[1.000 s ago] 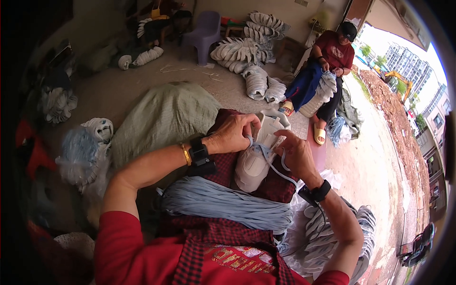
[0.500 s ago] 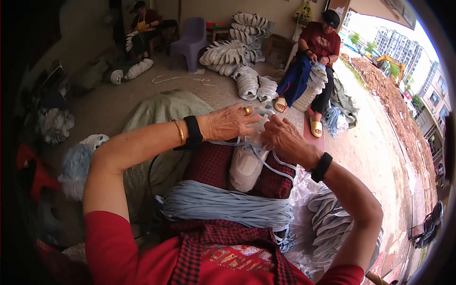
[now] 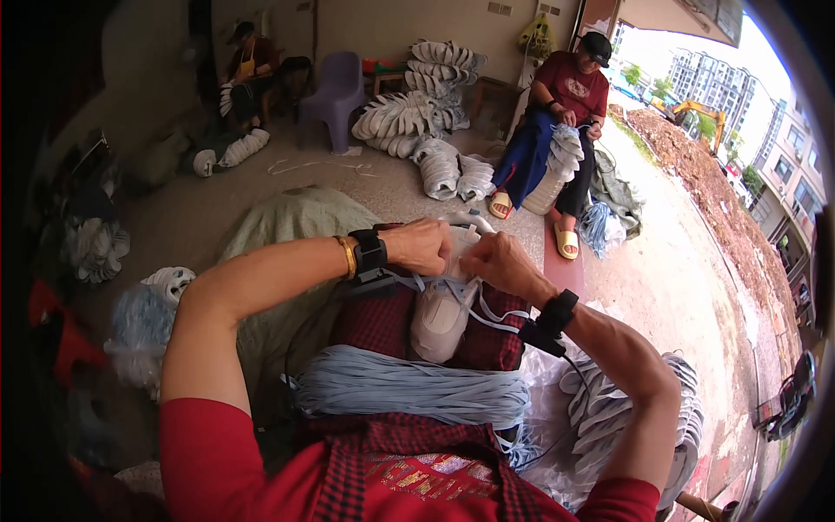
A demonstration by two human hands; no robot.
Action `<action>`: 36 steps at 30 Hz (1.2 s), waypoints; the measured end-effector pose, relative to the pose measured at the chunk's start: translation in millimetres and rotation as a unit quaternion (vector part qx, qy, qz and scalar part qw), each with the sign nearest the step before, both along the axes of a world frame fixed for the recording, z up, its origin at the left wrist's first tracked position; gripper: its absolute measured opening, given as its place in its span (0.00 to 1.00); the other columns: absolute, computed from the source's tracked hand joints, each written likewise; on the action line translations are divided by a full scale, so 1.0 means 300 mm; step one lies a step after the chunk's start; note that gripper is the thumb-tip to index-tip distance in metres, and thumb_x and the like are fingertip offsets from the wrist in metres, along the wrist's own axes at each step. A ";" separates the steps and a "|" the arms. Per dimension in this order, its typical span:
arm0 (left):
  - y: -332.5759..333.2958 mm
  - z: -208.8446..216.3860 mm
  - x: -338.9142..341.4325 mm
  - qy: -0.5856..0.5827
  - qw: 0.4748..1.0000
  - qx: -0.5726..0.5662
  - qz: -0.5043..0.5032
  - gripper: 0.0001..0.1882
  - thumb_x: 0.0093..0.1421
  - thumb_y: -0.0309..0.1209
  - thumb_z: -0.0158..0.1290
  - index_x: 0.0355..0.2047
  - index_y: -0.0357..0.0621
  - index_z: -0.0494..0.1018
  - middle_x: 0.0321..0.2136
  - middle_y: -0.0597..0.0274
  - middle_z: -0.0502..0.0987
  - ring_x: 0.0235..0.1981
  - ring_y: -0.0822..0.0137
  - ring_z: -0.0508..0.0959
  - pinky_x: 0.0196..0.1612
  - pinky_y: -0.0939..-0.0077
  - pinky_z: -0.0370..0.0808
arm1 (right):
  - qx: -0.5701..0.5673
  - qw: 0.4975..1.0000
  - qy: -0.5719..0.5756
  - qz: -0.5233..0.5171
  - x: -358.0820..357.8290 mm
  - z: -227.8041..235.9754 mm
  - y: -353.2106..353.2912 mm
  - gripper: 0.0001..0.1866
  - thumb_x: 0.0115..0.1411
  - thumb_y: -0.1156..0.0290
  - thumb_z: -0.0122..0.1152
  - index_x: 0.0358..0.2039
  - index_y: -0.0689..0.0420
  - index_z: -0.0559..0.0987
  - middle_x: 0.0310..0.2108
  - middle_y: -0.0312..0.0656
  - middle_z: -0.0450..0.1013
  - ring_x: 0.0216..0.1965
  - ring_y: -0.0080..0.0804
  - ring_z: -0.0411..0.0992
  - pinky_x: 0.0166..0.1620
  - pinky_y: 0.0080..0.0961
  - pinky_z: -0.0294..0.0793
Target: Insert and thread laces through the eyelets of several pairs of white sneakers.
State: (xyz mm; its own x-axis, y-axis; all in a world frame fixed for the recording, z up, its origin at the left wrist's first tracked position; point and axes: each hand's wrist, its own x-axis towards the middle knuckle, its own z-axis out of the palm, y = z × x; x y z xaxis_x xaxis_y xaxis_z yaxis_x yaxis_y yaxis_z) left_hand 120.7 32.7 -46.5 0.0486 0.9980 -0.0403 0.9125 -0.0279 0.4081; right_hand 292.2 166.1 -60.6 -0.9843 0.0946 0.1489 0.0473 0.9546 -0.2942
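At the frame's centre, a pale rounded sneaker (image 3: 439, 322) lay with dark-red checked cloth (image 3: 372, 324) on both sides, the left hand (image 3: 421, 246) and right hand (image 3: 506, 263) over its upper end. Below it stretched a long light-blue lace bundle (image 3: 413, 383). Pale fabric shoe uppers (image 3: 600, 393) lay at lower right, a greenish woven sack (image 3: 296, 217) left of the sneaker. At upper centre, a purple plastic chair (image 3: 335, 96) stood left of a white shoe stack (image 3: 398, 115).

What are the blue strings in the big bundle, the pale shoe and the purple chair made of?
Blue strings: probably woven fabric, matte; they look flat and bendy like ribbons.
Pale shoe: maybe mesh cloth or soft synthetic, fairly matte; seam-like lines outline its toe, but I can't be sure.
Purple chair: likely plastic, smooth; back and legs look moulded in one piece.
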 end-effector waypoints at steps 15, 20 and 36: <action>-0.008 0.012 0.099 -0.437 0.895 0.068 0.060 0.18 0.71 0.41 0.45 0.43 0.35 0.73 0.23 0.62 0.76 0.21 0.73 0.77 0.23 0.80 0.74 | -0.235 0.906 0.350 0.035 -0.025 0.139 -0.038 0.13 0.65 0.64 0.61 0.34 0.64 0.83 0.21 0.38 0.74 0.22 0.18 0.67 0.27 0.23 0.67; -0.023 0.000 0.035 -0.595 0.794 0.045 0.121 0.21 0.73 0.43 0.40 0.43 0.37 0.73 0.29 0.62 0.77 0.27 0.73 0.77 0.28 0.81 0.73 | -0.189 0.958 0.208 -0.056 0.095 0.046 -0.091 0.11 0.60 0.69 0.62 0.37 0.64 0.80 0.20 0.40 0.75 0.21 0.22 0.70 0.27 0.27 0.69; -0.488 -0.238 -0.916 -0.524 0.567 0.435 0.464 0.21 0.74 0.40 0.31 0.55 0.37 0.64 0.46 0.50 0.80 0.38 0.67 0.83 0.26 0.85 0.71 | -0.518 0.647 0.485 -0.278 0.710 -0.065 0.758 0.21 0.73 0.61 0.43 0.55 0.66 0.70 0.43 0.45 0.80 0.30 0.22 0.73 0.30 0.14 0.67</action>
State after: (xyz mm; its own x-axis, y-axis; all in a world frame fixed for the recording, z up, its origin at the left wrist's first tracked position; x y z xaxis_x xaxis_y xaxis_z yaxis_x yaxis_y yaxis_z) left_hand -154.2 -113.8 -117.8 -0.9711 0.2330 0.0517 -0.0316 -0.3402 0.9398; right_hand 505.1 393.7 -80.2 -0.2464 0.9381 0.2434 -0.3872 0.1350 -0.9121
